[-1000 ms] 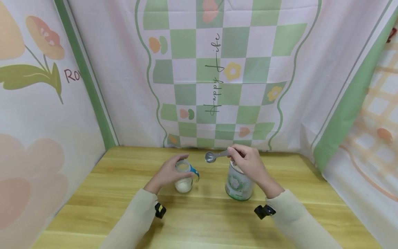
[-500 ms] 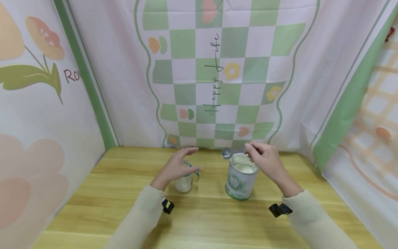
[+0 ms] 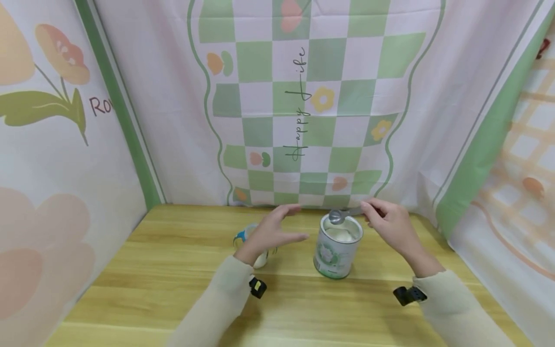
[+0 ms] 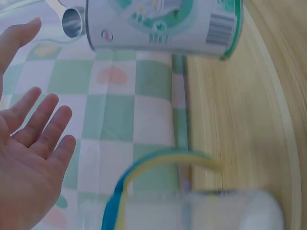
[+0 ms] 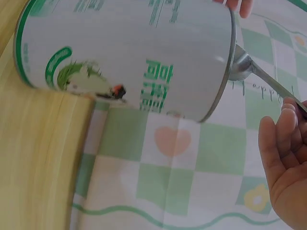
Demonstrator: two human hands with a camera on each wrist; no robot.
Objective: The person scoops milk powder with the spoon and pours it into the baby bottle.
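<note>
My right hand (image 3: pixel 392 226) pinches the handle of a grey metal measuring spoon (image 3: pixel 336 217), whose bowl is tilted over the mouth of a milk powder can (image 3: pixel 336 258). The can is white and green, stands upright, and pale powder (image 3: pixel 340 235) shows inside. In the right wrist view the spoon (image 5: pixel 242 64) sits at the can's rim. My left hand (image 3: pixel 272 233) holds nothing; its fingers are spread in the air left of the can. Behind that hand, partly hidden, stands a clear baby bottle (image 3: pixel 261 260) with blue handles and whitish contents, which the left wrist view also catches.
A wood-grain table (image 3: pixel 182 270) carries the can and bottle. A checked curtain (image 3: pixel 295 120) hangs at the table's back edge, with more printed cloth on the left and right sides.
My right hand moved right with the spoon, which is now tipped over the can's mouth. My left hand left the bottle's side and moved right, toward the can.
</note>
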